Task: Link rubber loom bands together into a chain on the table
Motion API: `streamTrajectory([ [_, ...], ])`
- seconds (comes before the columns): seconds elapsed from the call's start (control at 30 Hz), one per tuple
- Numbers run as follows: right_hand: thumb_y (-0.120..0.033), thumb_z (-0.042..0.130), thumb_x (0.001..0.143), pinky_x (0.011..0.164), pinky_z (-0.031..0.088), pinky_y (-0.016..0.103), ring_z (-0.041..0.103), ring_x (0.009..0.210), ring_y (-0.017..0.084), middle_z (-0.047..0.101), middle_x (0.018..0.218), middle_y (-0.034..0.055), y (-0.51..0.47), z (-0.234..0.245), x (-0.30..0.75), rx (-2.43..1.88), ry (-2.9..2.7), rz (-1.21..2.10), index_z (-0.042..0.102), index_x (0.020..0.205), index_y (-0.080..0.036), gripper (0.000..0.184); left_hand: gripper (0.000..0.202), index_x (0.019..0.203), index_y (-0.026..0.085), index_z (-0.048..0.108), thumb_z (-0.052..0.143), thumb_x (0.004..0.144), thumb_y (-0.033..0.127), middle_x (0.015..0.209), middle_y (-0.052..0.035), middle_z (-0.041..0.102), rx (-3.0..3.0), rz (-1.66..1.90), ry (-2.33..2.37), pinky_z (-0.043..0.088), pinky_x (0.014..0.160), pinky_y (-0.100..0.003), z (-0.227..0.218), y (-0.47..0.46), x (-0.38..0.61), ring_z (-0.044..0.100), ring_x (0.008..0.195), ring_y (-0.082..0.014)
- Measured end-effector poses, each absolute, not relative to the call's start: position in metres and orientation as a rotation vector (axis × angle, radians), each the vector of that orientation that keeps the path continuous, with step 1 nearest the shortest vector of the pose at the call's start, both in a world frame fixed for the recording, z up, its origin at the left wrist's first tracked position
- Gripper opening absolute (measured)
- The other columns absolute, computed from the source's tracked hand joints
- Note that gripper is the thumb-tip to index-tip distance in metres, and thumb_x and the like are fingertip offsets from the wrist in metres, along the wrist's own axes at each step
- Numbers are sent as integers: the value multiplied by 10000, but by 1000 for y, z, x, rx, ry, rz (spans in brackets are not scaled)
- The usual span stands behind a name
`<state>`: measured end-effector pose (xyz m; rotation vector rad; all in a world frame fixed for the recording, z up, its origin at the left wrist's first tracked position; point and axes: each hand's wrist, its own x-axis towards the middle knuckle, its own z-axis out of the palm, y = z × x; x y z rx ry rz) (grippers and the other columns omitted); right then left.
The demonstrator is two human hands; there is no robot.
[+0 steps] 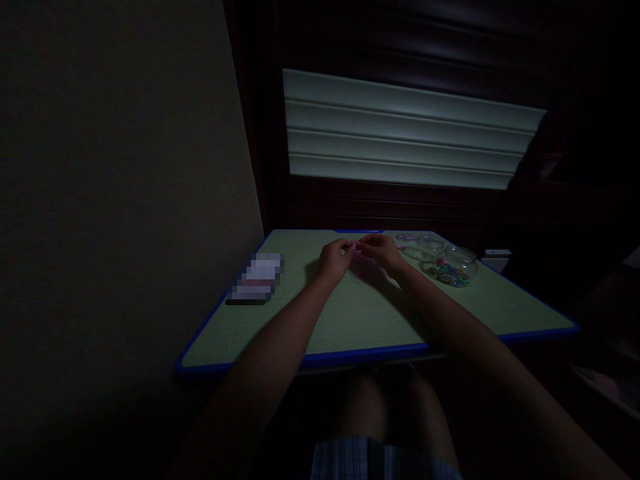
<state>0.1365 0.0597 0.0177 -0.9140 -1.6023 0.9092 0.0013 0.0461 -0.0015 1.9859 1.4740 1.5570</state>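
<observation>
Over the far middle of the table, my left hand [334, 260] and my right hand [383, 251] are nearly touching. Both have their fingertips pinched on a small pink piece [355, 246] between them; the dim light hides its exact kind. Just below, a larger patch of pink material [369, 267] shows between my forearms, partly covered by my right hand. I cannot tell whether the two pink parts are joined. A thin pale loop [355, 280] lies on the tabletop beside it.
The pale green table [350, 327] has a blue rim. On its right stands a clear round jar [459, 267] with several small coloured rings, near more clear round containers [429, 244]. A blurred-out flat object [256, 279] lies at the left, near the wall [130, 167].
</observation>
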Motion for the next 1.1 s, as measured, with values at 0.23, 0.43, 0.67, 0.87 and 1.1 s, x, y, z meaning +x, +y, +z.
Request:
streamTrajectory([
  [0.23,-310,637,572,558,409,218,507,540,80,605,647,25,57,16,135,-928,-1657,955,582,692,-117,234,160,829,169,618,522,733,255,828,-29,650,1950,1573,1514,461,657,-235,-3,48,1,593,733,-129],
  [0.43,-327,609,602,532,399,218,479,501,75,568,572,2,52,18,133,-993,-1697,974,569,666,-118,222,149,825,169,617,514,738,234,811,-22,650,1975,1583,1499,452,695,-237,-1,46,0,590,741,-123],
  [0.67,-298,593,615,564,418,221,513,550,84,598,660,22,63,13,135,-927,-1698,903,562,728,-124,210,145,813,167,612,507,746,242,808,-31,642,2032,1564,1556,436,672,-237,2,42,-1,577,712,-124],
  [0.87,-297,525,687,604,431,231,555,643,111,627,756,55,70,14,138,-988,-1736,551,590,841,-121,243,149,836,177,611,502,756,239,846,-32,636,2076,1505,1587,426,706,-247,4,39,0,569,733,-124],
  [1.1,-304,509,722,577,415,216,557,644,115,639,802,57,56,17,134,-983,-1931,366,614,876,-134,252,148,842,179,603,484,771,229,876,-39,633,2178,1505,1587,424,706,-245,1,41,0,562,755,-128],
])
